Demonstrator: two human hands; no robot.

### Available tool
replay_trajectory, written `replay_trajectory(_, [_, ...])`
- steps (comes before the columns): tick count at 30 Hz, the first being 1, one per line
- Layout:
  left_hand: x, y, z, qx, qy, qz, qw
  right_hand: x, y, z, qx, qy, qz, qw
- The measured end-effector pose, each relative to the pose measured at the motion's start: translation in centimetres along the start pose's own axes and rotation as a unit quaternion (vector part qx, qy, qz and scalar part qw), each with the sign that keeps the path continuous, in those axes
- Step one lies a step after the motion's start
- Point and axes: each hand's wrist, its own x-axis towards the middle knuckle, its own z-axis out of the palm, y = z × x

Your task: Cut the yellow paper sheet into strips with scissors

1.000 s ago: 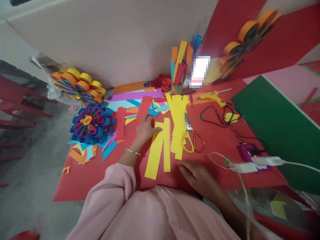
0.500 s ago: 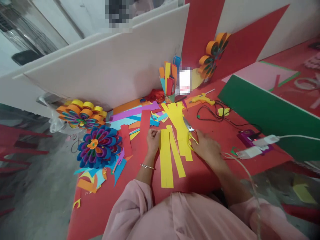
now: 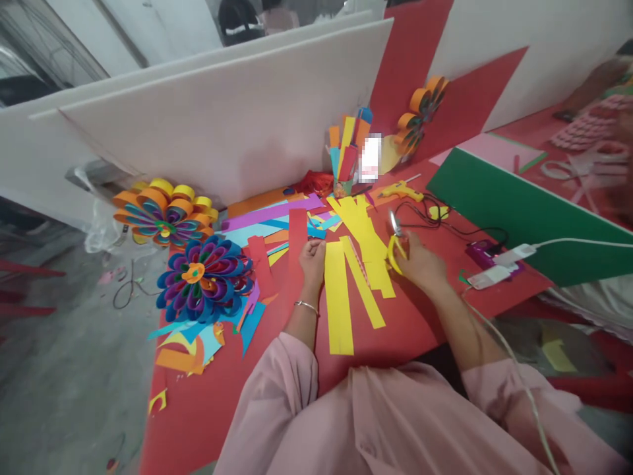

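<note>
My left hand (image 3: pixel 311 258) rests on the red table with its fingers curled closed beside the top left corner of a wide yellow paper strip (image 3: pixel 339 297). What those fingers hold, if anything, is hidden. My right hand (image 3: pixel 422 260) grips a pair of yellow-handled scissors (image 3: pixel 397 245), blades pointing away from me, to the right of the yellow sheets. A narrower yellow strip (image 3: pixel 364 290) slants beside the wide one, next to a thin patterned stick, perhaps a pencil (image 3: pixel 357 264). Further yellow sheets (image 3: pixel 373 247) overlap behind them. Red paper strips (image 3: pixel 297 231) lie left of my left hand.
Two paper flowers, one orange (image 3: pixel 165 214) and one blue-purple (image 3: pixel 202 277), stand at left amid scraps. Behind are a cup of strips (image 3: pixel 342 188) and a glue gun (image 3: pixel 403 190). A power strip (image 3: pixel 494 274), cables and a green board (image 3: pixel 534 211) occupy the right.
My right hand has drawn the scissors away from the yellow sheets, to the right and upward. My left hand stays by the wide strip's corner. The view has shifted slightly.
</note>
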Motion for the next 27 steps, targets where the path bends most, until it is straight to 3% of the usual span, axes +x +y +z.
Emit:
replay_trajectory(2, [0.0,0.2,0.1,-0.013,0.005,-0.004,1.0,-1.3,-0.6,0.2,0.078,0.065,-0.017,0.995])
replay_trajectory(4, [0.1,0.3,0.2,-0.023,0.014,-0.005,1.0,-3.0,-1.9,0.8,0.203,0.088,-0.05,0.974])
replay_trajectory(6, [0.1,0.4,0.3,-0.034,0.025,-0.005,0.999,-4.6,-3.6,1.7,0.347,0.057,-0.078,0.933])
replay_trajectory(8, [0.2,0.4,0.2,-0.046,0.038,-0.007,0.998,-5.9,-5.2,3.0,0.429,-0.013,-0.068,0.901])
replay_trajectory(13, [0.9,0.1,-0.3,-0.084,0.07,-0.02,0.994,-7.1,-6.6,6.2,0.496,-0.148,-0.039,0.855])
replay_trajectory(16, [1.2,-0.1,-0.5,-0.091,0.07,-0.027,0.993,-6.8,-6.6,6.7,0.541,-0.182,-0.047,0.82])
replay_trajectory(20, [1.1,0.0,-0.5,-0.093,0.039,-0.035,0.994,-5.6,-6.8,5.1,0.57,-0.174,-0.067,0.801])
replay_trajectory(27, [0.8,-0.3,-0.9,-0.073,-0.042,-0.042,0.996,-3.6,-7.1,2.4,0.554,-0.157,-0.094,0.812])
